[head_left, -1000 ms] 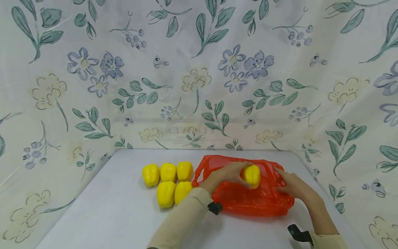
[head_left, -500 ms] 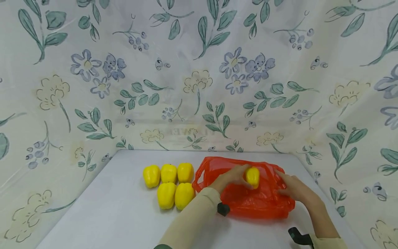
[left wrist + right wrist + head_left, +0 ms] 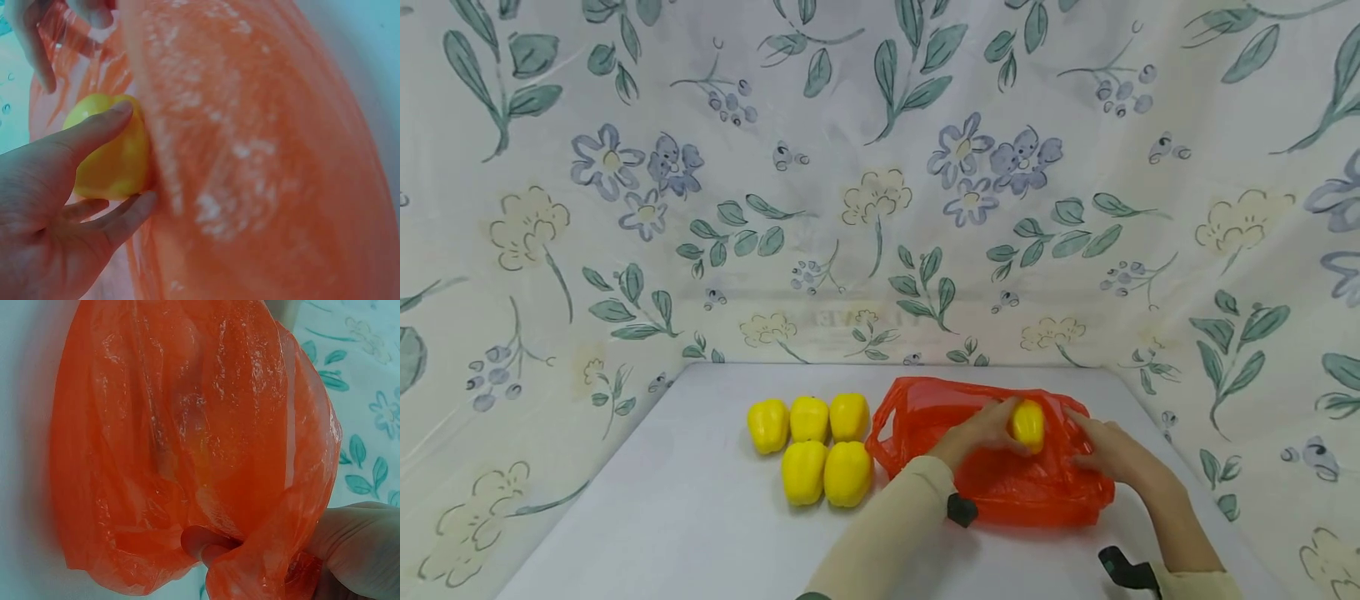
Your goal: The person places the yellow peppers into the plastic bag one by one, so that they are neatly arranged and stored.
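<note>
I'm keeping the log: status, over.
Left hand gripping yellow bell pepper at red plastic bag; right hand holding bag. Five more peppers on table. No obstruction visible.

One wide head view and two close wrist views, all taking in the red bag (image 3: pixel 1007 496).
The head camera looks forward and down across the white surface (image 3: pixel 662 517) to its far edge and the floral cloth (image 3: pixel 880 250). The left wrist camera, close beside the left hand (image 3: pixel 44 206), shares the yellow pepper (image 3: pixel 1028 427) with it; the right wrist camera faces the bag closely, past the right hand (image 3: pixel 362 550).
</note>
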Demonstrator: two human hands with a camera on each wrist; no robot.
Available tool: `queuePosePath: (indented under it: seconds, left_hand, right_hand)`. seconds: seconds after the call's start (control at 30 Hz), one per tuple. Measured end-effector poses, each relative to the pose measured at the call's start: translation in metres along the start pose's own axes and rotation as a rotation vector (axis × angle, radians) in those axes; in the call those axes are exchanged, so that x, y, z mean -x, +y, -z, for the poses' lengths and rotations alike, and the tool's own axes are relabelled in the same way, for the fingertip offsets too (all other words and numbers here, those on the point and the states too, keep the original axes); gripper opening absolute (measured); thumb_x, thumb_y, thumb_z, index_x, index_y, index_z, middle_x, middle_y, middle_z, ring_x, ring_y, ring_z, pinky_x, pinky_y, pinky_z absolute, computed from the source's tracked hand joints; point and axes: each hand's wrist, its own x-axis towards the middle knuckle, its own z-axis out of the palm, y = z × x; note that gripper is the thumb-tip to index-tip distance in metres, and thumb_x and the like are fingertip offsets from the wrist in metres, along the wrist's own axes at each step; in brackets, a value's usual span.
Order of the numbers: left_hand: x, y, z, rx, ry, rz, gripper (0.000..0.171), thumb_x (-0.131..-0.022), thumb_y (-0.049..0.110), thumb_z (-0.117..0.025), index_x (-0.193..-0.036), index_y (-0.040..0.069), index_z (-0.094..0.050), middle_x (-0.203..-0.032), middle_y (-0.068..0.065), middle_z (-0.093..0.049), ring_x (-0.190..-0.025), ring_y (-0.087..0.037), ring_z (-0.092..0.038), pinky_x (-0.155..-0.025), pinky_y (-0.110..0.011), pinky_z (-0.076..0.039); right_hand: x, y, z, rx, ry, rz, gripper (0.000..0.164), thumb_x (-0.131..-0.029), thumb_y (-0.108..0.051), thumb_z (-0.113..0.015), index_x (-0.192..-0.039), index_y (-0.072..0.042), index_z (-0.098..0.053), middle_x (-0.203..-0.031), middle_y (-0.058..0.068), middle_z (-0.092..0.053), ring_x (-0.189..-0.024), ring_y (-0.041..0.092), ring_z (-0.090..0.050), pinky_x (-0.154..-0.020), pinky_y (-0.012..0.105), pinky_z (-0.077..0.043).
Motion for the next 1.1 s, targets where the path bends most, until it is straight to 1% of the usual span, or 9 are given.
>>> queuePosePath:
  seconds: [0.13,0.3,0.4,0.53,0.63,0.77,0.83,1.0,1.1]
  left_hand:
    - [0.000,0.002,-0.004,-0.008,0.010,0.038,0.075,-0.078,0.037,-0.082,-0.141,0.040,-0.041,-0.132,0.007,-0.049,-0.119,-0.017,-0.046,-0.100,-0.045,-0.049]
    - [0.000,0.001,-0.006,-0.007,0.001,0.034,0.077,-0.078,0.038,-0.082,-0.141,0.040,-0.039,-0.134,0.006,-0.048,-0.120,-0.017,-0.046,-0.100,-0.045,-0.050]
    - [0.001,-0.001,-0.002,-0.043,-0.019,0.009,0.081,-0.077,0.042,-0.081,-0.144,0.038,-0.035,-0.135,0.005,-0.048,-0.119,-0.016,-0.046,-0.101,-0.042,-0.049]
    - [0.004,-0.007,0.007,0.021,-0.069,-0.070,0.079,-0.076,0.041,-0.082,-0.142,0.040,-0.037,-0.133,0.011,-0.049,-0.122,-0.013,-0.045,-0.096,-0.039,-0.052]
    - [0.011,-0.011,0.019,-0.020,-0.105,-0.093,0.079,-0.078,0.045,-0.080,-0.143,0.042,-0.036,-0.137,0.015,-0.048,-0.127,-0.013,-0.042,-0.099,-0.040,-0.051]
    - [0.028,-0.008,0.042,-0.223,-0.158,-0.091,0.083,-0.082,0.052,-0.073,-0.151,0.037,-0.030,-0.151,0.013,-0.041,-0.138,-0.014,-0.038,-0.112,-0.042,-0.042]
    - [0.038,-0.006,0.055,-0.281,-0.195,-0.144,0.082,-0.085,0.049,-0.072,-0.153,0.033,-0.029,-0.155,0.010,-0.038,-0.142,-0.014,-0.037,-0.115,-0.040,-0.039]
    - [0.072,-0.011,0.088,-0.308,-0.226,-0.272,0.076,-0.088,0.047,-0.069,-0.153,0.031,-0.032,-0.155,0.009,-0.040,-0.141,-0.012,-0.038,-0.113,-0.036,-0.041]
    - [0.098,-0.020,0.108,-0.291,-0.196,-0.275,0.075,-0.088,0.050,-0.068,-0.152,0.032,-0.034,-0.151,0.010,-0.044,-0.138,-0.013,-0.041,-0.108,-0.035,-0.046]
  right_hand:
    - [0.001,-0.001,0.002,0.014,-0.003,-0.008,0.078,-0.083,-0.015,-0.076,-0.148,0.001,-0.035,-0.122,0.021,-0.063,-0.097,0.023,-0.059,-0.078,0.039,-0.061]
    - [0.001,0.001,0.003,0.001,-0.012,-0.017,0.078,-0.083,-0.015,-0.076,-0.148,0.001,-0.035,-0.121,0.021,-0.063,-0.095,0.021,-0.060,-0.077,0.038,-0.061]
    - [0.001,0.001,0.002,-0.002,-0.020,-0.016,0.078,-0.084,-0.015,-0.076,-0.148,0.001,-0.035,-0.122,0.022,-0.062,-0.094,0.021,-0.060,-0.076,0.038,-0.061]
    - [0.000,0.000,0.001,-0.007,-0.022,-0.016,0.078,-0.084,-0.016,-0.076,-0.148,0.001,-0.035,-0.124,0.022,-0.062,-0.095,0.022,-0.060,-0.076,0.037,-0.061]
    - [0.000,-0.001,0.001,-0.016,-0.027,-0.027,0.079,-0.084,-0.018,-0.076,-0.150,-0.001,-0.034,-0.125,0.022,-0.061,-0.095,0.021,-0.059,-0.075,0.035,-0.061]
    - [0.002,-0.003,0.003,-0.012,-0.040,-0.044,0.081,-0.085,-0.023,-0.076,-0.150,-0.002,-0.033,-0.124,0.020,-0.062,-0.092,0.019,-0.059,-0.073,0.032,-0.061]
    - [0.004,-0.004,0.004,-0.001,-0.042,-0.049,0.083,-0.084,-0.026,-0.076,-0.150,-0.001,-0.033,-0.124,0.021,-0.062,-0.091,0.019,-0.059,-0.072,0.032,-0.060]
    - [0.011,-0.001,-0.001,0.054,-0.012,-0.065,0.082,-0.084,-0.030,-0.076,-0.149,-0.002,-0.035,-0.124,0.025,-0.062,-0.092,0.023,-0.060,-0.075,0.039,-0.061]
    - [0.014,0.003,-0.008,0.078,0.028,-0.069,0.080,-0.085,-0.033,-0.075,-0.149,-0.002,-0.036,-0.126,0.029,-0.060,-0.098,0.032,-0.061,-0.080,0.045,-0.060]
